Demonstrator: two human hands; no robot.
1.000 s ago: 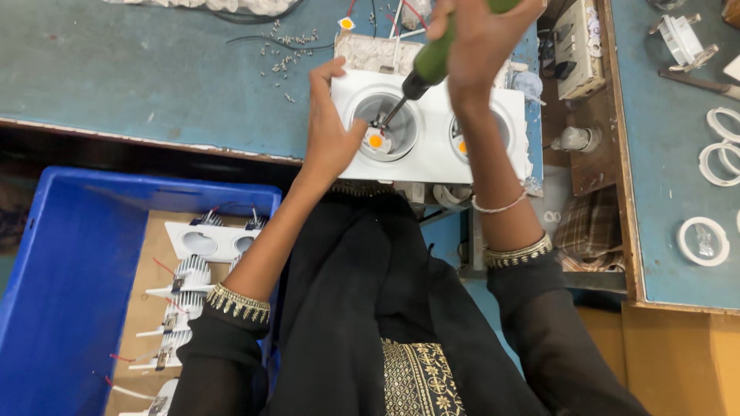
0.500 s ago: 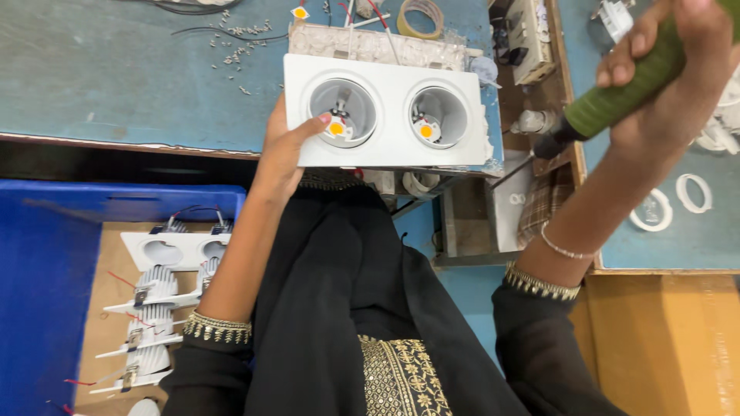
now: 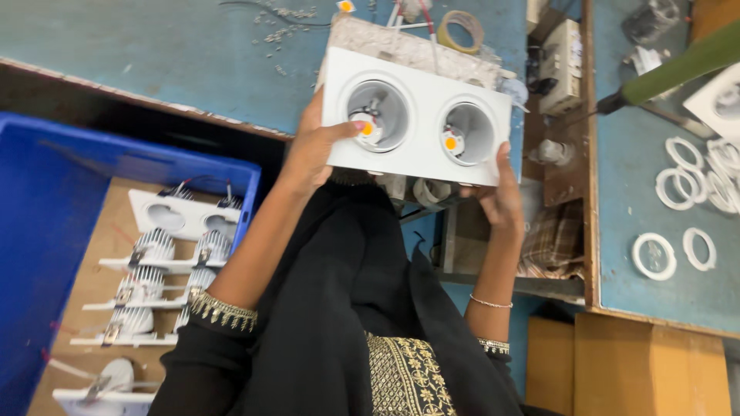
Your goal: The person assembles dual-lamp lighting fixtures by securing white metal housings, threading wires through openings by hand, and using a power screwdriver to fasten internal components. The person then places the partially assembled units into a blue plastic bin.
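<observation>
A white rectangular double downlight housing (image 3: 420, 150) with two round recesses, each showing an orange LED chip, is lifted off the blue workbench. My left hand (image 3: 312, 146) grips its left edge, thumb reaching into the left recess. My right hand (image 3: 501, 196) holds its lower right corner from beneath. A green-handled screwdriver (image 3: 678, 65) lies on the right bench, away from both hands.
A blue crate (image 3: 46, 231) at lower left holds several finished white fixtures (image 3: 166, 258) on cardboard. White plastic rings (image 3: 682, 192) lie on the right bench. A tape roll (image 3: 460, 27), loose screws and a white electrical box (image 3: 561, 62) sit behind the housing.
My right hand has put down the screwdriver and moved to the housing's lower right corner. The housing is now lifted and held by both hands.
</observation>
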